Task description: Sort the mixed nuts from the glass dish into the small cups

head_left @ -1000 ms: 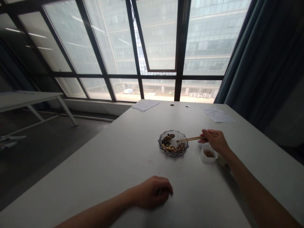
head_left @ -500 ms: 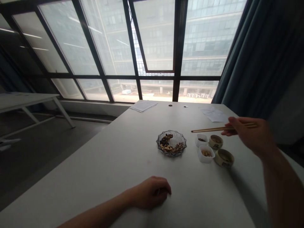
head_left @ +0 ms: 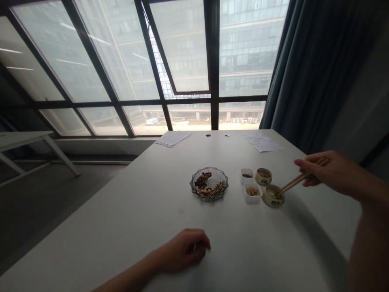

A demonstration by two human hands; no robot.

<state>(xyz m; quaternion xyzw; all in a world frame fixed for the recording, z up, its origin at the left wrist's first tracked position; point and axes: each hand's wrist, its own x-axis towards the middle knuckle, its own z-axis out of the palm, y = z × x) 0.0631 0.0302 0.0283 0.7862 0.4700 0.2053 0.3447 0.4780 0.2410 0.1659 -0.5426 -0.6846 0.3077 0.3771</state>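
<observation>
My right hand (head_left: 331,172) grips a pair of wooden chopsticks (head_left: 293,182), slanting down to the left. Their tips are inside the nearer small ceramic bowl (head_left: 271,202), which has dark marks on its side; whether they pinch anything there is too small to see. Curled on the tabletop, my left hand (head_left: 186,249) is closed and apart from every container. Beyond it stands a scalloped glass dish (head_left: 217,176) with mixed nuts, seeds and dark pieces around its left and front.
Beside the nearer ceramic bowl are two white plastic cups (head_left: 252,199) with small pieces inside, and a farther ceramic bowl (head_left: 259,179). Papers (head_left: 173,139) lie at the white table's (head_left: 136,227) far left, more sheets (head_left: 263,143) at the far right. Windows and a dark curtain (head_left: 288,81) stand behind.
My right hand has lowered and turned the chopsticks, so their tips moved from above the cups into the nearer ceramic bowl. My left hand keeps its pose. The view has shifted right.
</observation>
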